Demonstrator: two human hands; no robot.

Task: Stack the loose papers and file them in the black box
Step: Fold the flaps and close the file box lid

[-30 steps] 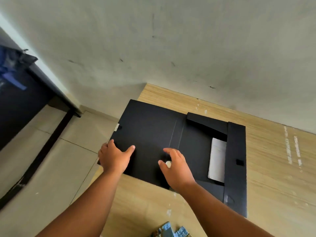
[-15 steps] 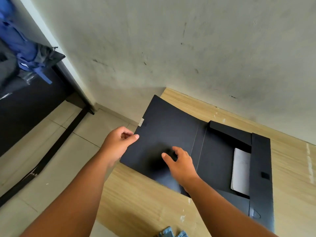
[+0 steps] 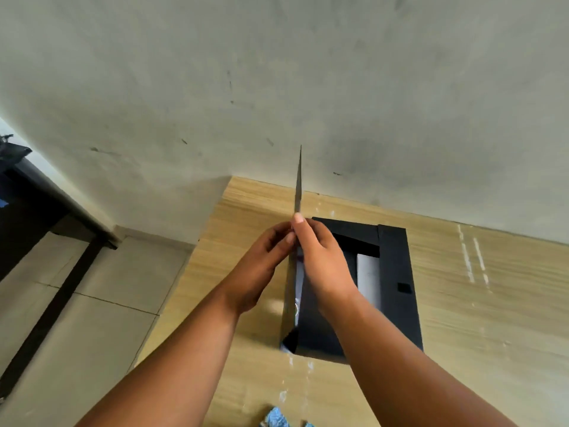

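A black file box [image 3: 397,291] lies on the wooden table [image 3: 492,318] against the wall. Its big cover flap [image 3: 298,186] stands upright, seen edge-on, rising from the box's left side. My left hand [image 3: 261,266] presses the flap's left face and my right hand [image 3: 323,263] its right face, thumbs near the same spot. Both hands hold the flap between them. White papers [image 3: 368,278] show inside the box, partly under the right-hand side flap with its small fastener patch [image 3: 404,288].
The table's left edge drops to a tiled floor [image 3: 77,318]. A dark piece of furniture [image 3: 27,204] stands at the far left. The grey wall [image 3: 277,87] runs along the table's back. A bit of blue patterned cloth [image 3: 277,419] shows at the bottom edge.
The cover flap lay flat to the left; it has swung up to vertical. Both hands rose from its surface and now clasp it from either side.
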